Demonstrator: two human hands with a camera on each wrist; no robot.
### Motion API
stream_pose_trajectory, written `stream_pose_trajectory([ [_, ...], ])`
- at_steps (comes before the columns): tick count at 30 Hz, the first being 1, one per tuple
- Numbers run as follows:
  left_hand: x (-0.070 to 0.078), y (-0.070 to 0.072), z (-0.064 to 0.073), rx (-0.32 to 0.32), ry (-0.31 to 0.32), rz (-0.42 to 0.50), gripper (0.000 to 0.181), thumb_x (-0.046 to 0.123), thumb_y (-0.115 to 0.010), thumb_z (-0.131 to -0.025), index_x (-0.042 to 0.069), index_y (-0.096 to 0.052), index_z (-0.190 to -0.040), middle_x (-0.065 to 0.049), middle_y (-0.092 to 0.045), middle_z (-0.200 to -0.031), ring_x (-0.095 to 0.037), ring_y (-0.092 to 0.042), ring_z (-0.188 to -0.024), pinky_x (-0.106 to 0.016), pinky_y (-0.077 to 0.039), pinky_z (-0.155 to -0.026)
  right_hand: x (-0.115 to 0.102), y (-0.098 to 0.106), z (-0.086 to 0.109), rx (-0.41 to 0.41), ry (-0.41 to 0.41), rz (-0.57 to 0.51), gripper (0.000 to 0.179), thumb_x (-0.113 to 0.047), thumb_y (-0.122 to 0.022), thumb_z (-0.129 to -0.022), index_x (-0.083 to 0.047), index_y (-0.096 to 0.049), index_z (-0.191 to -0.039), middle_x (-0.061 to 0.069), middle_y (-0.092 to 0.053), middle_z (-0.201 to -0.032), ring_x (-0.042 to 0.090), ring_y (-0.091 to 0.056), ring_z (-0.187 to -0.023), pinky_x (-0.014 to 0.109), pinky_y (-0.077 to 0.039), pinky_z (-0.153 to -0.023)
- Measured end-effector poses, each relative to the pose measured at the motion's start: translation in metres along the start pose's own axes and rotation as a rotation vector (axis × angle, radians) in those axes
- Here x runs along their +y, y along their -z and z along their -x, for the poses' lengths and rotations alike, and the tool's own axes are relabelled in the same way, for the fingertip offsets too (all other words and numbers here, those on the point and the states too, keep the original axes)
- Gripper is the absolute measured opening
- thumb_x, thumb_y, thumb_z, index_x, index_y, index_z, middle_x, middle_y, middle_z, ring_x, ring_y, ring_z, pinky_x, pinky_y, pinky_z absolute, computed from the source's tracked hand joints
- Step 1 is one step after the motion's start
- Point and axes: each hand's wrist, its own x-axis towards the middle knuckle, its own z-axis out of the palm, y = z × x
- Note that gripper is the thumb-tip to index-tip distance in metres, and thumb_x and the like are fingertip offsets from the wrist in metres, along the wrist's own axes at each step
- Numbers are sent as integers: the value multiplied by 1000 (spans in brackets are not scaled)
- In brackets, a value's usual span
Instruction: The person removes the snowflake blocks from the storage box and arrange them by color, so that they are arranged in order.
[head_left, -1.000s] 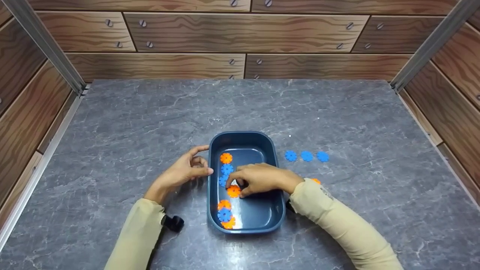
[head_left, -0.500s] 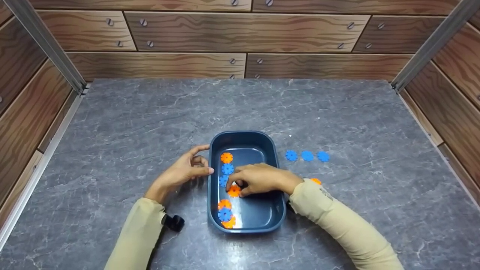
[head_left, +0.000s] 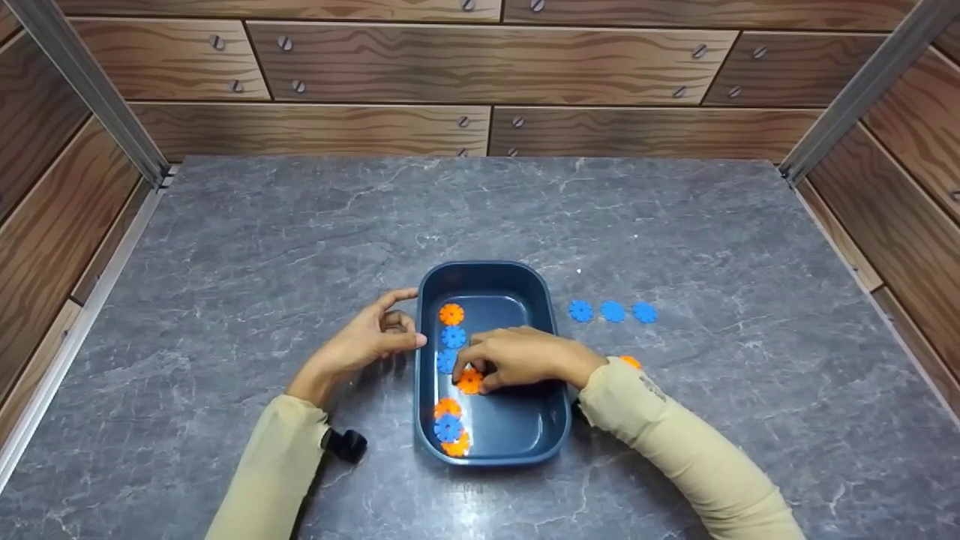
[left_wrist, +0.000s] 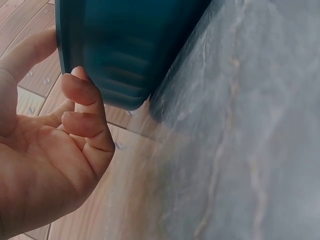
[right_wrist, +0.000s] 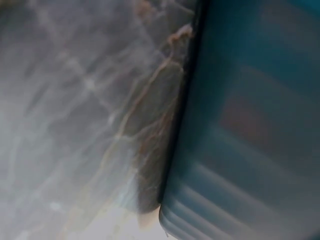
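container (head_left: pixel 491 279), one: dark blue plastic, rounded rectangle, standing upright on a grey marbled desk (head_left: pixel 300 225).

left hand (head_left: pixel 367 334): just outside the container's left wall; the thumb and a straight finger reach to that wall, the other fingers loosely bent, gripping nothing.

right hand (head_left: pixel 521 357): reaching over the container's right wall to its inside; thumb and finger narrow, pinching an orange notched disc (head_left: pixel 470 382) low in the container, around the middle of its length.

far orange disc (head_left: pixel 451 313): in the container, at the left wall, toward the far end.

two blue discs (head_left: pixel 453 337): in the container, in line after the far orange disc; the nearer one partly hidden by the right hand's fingers.

overlapping group of three: in the container's near left corner; one blue disc (head_left: pixel 448 428) lapping over two orange discs (head_left: pixel 448 407).

row of three blue discs (head_left: pixel 613 312): on the desk, to the right of the container, spaced apart.

outer orange disc (head_left: pixel 630 361): on the desk, right of the container, mostly covered by the right sleeve (head_left: pixel 697 442).

left sleeve (head_left: pixel 266 465): pale yellow, left of the container, with a black device (head_left: pixel 346 446) at the cuff.

wood-print panels (head_left: pixel 487 67): beyond the container and to both sides, with metal posts (head_left: pixel 95 90) at the far corners.
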Motion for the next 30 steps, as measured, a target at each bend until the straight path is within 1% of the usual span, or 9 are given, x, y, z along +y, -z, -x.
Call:
stream_pose_trajectory([
  [7, -1, 0, 1, 2, 5, -4, 75, 13, -70, -86, 5, -28, -147, 2, -56, -86, -9, -45, -63, -21, -35, -56, 0, -1, -2, -16, -7, 5, 30, -22, -70, -87, -31, -66, -116, -5, -57, -95, 9, -52, -81, 26, -42, -69],
  [14, -1, 1, -1, -3, 0, -5, 75, 13, -70, -86, 5, -27, -147, 2, -56, -86, -9, -46, -62, -21, -36, -55, -2, -1, 0, -12, -6, 78, 26, -26, -68, -89, -26, -64, -115, -8, -57, -92, 7, -52, -77, 26, -42, -69],
  [16, -1, 2, 0, 0, 1, -10, 75, 13, -70, -86, 5, -27, -147, 2, -56, -86, -9, -46, -62, -21, -36, -55, -4, -1, 1, -9, -3, 93, 27, -27, -67, -90, -24, -63, -117, -8, -58, -94, 7, -53, -79, 27, -44, -70],
  [21, 0, 2, 0, 4, 3, -20, 75, 13, -71, -85, 6, -28, -147, 2, -56, -86, -9, -46, -63, -21, -35, -55, -4, -2, 3, 8, 7, 105, 30, -30, -66, -91, -21, -61, -119, -7, -63, -107, 9, -56, -83, 31, -48, -75],
  [25, 1, 2, 1, 6, 9, -15, 76, 13, -71, -85, 6, -29, -147, 2, -56, -86, -9, -45, -64, -20, -34, -56, -3, -3, 4, 31, 22, 103, 30, -31, -65, -91, -20, -61, -119, -6, -64, -111, 10, -56, -83, 31, -49, -75],
  [30, 0, 1, 2, 15, 9, -2, 75, 12, -71, -85, 7, -29, -147, 3, -57, -86, -9, -45, -63, -20, -34, -55, -3, -1, 5, 50, 24, 86, 31, -32, -64, -92, -20, -60, -121, -6, -64, -113, 9, -55, -83, 31, -49, -76],
])
